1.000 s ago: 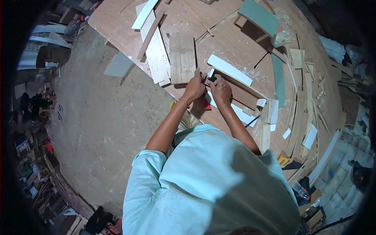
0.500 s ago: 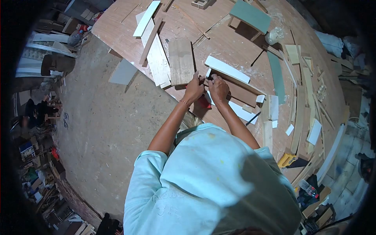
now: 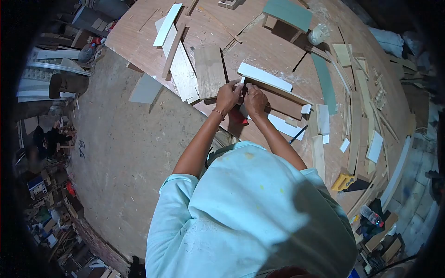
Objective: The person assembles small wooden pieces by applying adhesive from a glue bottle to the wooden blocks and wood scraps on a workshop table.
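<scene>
While I watch from afar through the head camera, the left hand (image 3: pixel 228 98) and right hand (image 3: pixel 256 99) work close together, fingers bent and narrow, at one end of a long wooden frame (image 3: pixel 282 94) on the workbench (image 3: pixel 264 51); whether they grip anything, I cannot tell. Along the frame's far side lies a white strip (image 3: pixel 264 76); a wooden board (image 3: pixel 209 72) rests near the left hand, a red object (image 3: pixel 238 116) just wearer-side.
</scene>
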The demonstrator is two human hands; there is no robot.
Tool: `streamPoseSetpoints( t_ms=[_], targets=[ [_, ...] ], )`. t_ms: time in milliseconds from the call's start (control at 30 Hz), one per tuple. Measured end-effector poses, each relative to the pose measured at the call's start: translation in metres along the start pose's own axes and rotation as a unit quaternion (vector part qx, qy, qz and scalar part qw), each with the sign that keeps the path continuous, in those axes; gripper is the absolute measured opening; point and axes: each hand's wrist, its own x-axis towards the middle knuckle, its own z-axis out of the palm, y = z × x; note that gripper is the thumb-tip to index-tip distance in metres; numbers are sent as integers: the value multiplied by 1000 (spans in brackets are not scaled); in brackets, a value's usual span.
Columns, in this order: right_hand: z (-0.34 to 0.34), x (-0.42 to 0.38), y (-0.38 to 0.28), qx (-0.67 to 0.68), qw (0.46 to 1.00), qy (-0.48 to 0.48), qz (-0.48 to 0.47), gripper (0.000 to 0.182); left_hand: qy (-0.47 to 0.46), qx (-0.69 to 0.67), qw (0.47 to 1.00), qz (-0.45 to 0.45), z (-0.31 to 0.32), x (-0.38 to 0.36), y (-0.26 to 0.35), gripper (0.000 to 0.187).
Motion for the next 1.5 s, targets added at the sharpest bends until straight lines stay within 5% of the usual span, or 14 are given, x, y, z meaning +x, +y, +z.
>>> streamPoseSetpoints(
  t_ms=[867,1333,1433,1500],
  targets=[
    [-1,0,-3,-7,1000,11,1,13,10,40,999,0,-2,0,6,31],
    [4,2,13,-12,1000,-24,-6,24,-129,-158,965,-166,-19,22,8,37],
    [8,7,6,7,992,-118,53,17,-127,-47,984,-115,-24,23,3,37],
    [2,1,5,-6,999,-42,-16,17,-131,-86,978,-139,-18,28,-17,37]
  ],
)
